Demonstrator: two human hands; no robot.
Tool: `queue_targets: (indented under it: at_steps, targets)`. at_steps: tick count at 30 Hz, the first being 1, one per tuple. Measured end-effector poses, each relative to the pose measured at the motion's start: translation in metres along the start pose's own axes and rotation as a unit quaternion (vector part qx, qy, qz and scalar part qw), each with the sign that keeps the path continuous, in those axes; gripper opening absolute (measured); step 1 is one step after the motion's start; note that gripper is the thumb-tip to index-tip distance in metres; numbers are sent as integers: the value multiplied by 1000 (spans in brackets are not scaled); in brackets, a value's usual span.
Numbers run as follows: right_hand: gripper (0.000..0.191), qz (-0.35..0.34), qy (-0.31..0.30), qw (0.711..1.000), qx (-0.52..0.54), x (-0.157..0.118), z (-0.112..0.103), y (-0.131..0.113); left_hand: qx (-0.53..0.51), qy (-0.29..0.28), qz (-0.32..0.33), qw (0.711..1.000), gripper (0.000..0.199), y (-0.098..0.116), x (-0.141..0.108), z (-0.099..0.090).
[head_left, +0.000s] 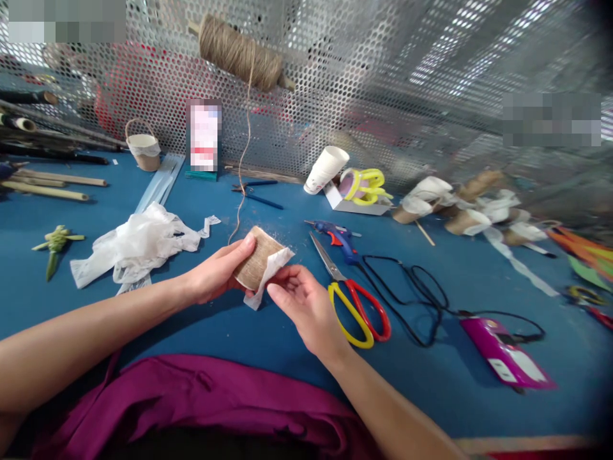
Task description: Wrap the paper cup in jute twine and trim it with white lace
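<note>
My left hand [220, 268] is closed around a small cup wrapped in brown twine [259, 257], which lies tilted on its side in the grip. A white lace strip [269, 275] runs along the cup's right rim, its loose end hanging below. My right hand [306, 303] is at that rim, with curled fingers partly behind the lace and the thumb close to its hanging end. The exact contact of these fingertips is partly hidden. A strand of twine [248, 128] leads down behind the cup from a large twine spool [239, 54].
White lace [138, 243] lies heaped at left. Large scissors [352, 294] and a blue glue gun [332, 235] with a trailing black cord lie close to my right hand. Pliers [261, 191], a paper cup [326, 169] and a finished-looking little basket [144, 152] stand or lie behind.
</note>
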State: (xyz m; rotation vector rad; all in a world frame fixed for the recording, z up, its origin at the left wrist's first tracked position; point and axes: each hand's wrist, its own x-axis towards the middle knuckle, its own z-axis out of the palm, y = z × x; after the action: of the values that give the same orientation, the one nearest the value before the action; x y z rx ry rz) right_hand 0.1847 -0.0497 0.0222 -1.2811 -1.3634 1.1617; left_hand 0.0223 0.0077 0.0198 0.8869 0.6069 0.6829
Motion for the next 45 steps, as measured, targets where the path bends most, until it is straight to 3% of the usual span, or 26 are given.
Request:
queue_targets:
  at_steps: [5,11,17,22,29,32,33,35,36,37,41,45]
  targets:
    - [17,1,-32,999,-34,0,3,1,-3,14,-4,1000,57,-2,-2,2]
    - [15,-5,-67,998,-4,-2,-1,4,14,13,6,1000,54,3,-1,-1]
    - [28,3,-18,1000,-9,2,-6,6,25,-6,-12,1000,59,3,1,-4]
    - [36,27,-56,995,79,4,-2,5,48,-2,-23,999,57,2,-2,-1]
    - [37,9,-25,999,43,3,0,7,176,21,30,984,60,7,-7,4]
    - [44,4,-61,997,-45,11,-19,0,225,52,54,971,58,12,-7,2]
    - [42,3,-46,996,-76,17,-30,-3,248,67,67,964,58,14,-6,-1]
    - [36,5,60,982,-179,34,-59,-8,301,95,95,944,59,19,-4,-6]
    - [36,8,142,956,-257,44,-74,-9,324,104,107,934,59,21,-3,-9]
    - [36,14,183,940,-288,54,-89,-9,341,109,117,927,59,23,-2,-12]
    - [23,69,188,924,-327,92,-132,4,340,100,141,924,59,26,0,-19]
    - [25,100,197,924,-313,109,-139,25,295,85,141,941,63,26,-2,-19]
